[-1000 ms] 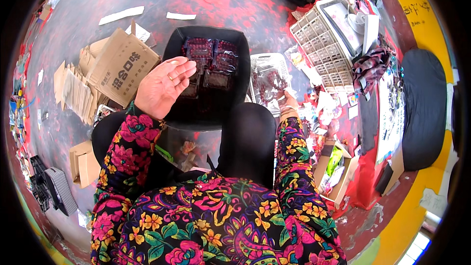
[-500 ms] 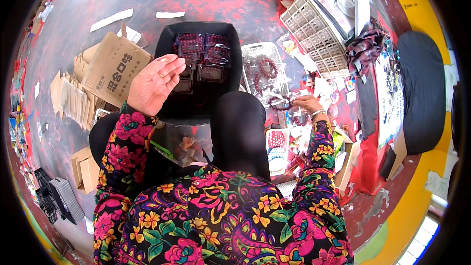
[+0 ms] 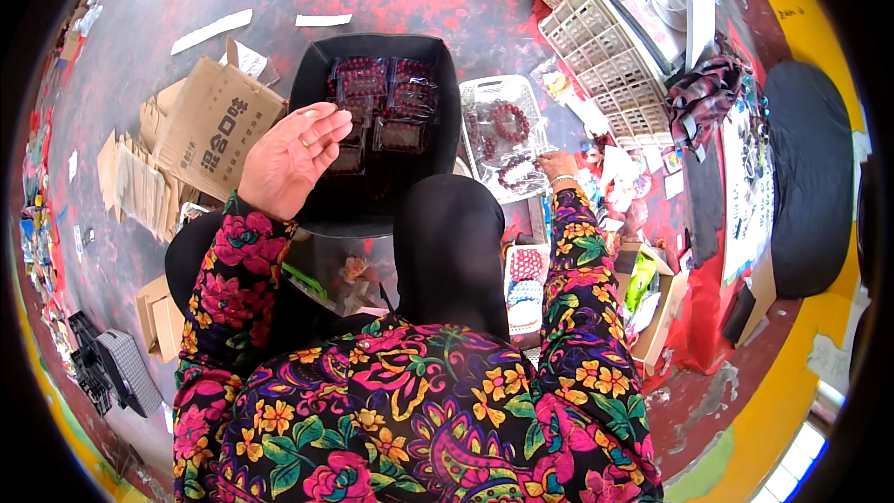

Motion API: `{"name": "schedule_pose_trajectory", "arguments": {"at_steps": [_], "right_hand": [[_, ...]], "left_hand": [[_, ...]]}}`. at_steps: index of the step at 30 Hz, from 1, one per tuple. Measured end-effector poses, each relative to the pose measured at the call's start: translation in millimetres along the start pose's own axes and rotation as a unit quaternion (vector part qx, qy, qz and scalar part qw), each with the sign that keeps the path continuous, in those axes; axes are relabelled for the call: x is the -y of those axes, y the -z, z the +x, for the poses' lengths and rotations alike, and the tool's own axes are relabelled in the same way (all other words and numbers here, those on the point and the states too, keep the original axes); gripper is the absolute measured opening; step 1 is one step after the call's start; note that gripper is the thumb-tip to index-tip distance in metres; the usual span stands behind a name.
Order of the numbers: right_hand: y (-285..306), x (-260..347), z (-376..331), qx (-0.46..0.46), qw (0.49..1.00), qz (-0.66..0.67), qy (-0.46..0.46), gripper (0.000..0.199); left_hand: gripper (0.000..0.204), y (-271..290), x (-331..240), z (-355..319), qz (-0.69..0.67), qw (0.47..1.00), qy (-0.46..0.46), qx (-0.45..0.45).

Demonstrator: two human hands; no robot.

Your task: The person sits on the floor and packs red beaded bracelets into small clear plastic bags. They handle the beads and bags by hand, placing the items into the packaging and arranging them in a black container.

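My right hand (image 3: 560,165), reaching forward over the near right corner of a white plastic basket (image 3: 472,88), pinches the edge of a dark red bead bracelet (image 3: 514,171). Several more dark red bead bracelets (image 3: 511,121) lie in that basket. My left hand (image 3: 291,160), a ring on one finger, is raised above the near left side of a black bin (image 3: 312,84). Its fingers are stretched out and nothing shows in them. Flat clear packets of dark red beads (image 3: 361,77) sit inside the bin.
An opened cardboard box (image 3: 222,126) and flattened cardboard (image 3: 142,184) lie left of the bin. At the far right stands a beige slatted crate (image 3: 605,56). A small white basket (image 3: 526,315) with patterned packets is beside my right knee (image 3: 450,251).
My right hand has moved left and forward with the bead bracelet, bringing it over the white basket. My left hand has stayed nearly still.
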State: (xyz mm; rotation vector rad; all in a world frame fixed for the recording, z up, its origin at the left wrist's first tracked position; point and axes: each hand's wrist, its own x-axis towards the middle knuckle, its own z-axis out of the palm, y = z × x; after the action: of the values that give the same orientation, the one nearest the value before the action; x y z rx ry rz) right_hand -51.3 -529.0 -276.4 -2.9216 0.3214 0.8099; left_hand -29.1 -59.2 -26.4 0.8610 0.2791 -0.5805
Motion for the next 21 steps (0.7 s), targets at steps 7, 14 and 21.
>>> {"name": "schedule_pose_trajectory", "arguments": {"at_steps": [7, 14, 21], "right_hand": [[-6, 6, -6, -0.041, 0.983, 0.019, -0.178, 0.038], [1, 6, -20, -0.130, 0.961, 0.041, -0.240, 0.059], [-56, 27, -55, -0.166, 0.954, 0.187, -0.164, 0.033]], "left_hand": [[0.027, -4, 0, 1, 0.003, 1.000, 0.013, -0.008], [0.028, -3, 0, -1, -0.002, 1.000, 0.015, 0.000], [0.029, -4, 0, -5, -0.004, 1.000, 0.009, 0.004]]}}
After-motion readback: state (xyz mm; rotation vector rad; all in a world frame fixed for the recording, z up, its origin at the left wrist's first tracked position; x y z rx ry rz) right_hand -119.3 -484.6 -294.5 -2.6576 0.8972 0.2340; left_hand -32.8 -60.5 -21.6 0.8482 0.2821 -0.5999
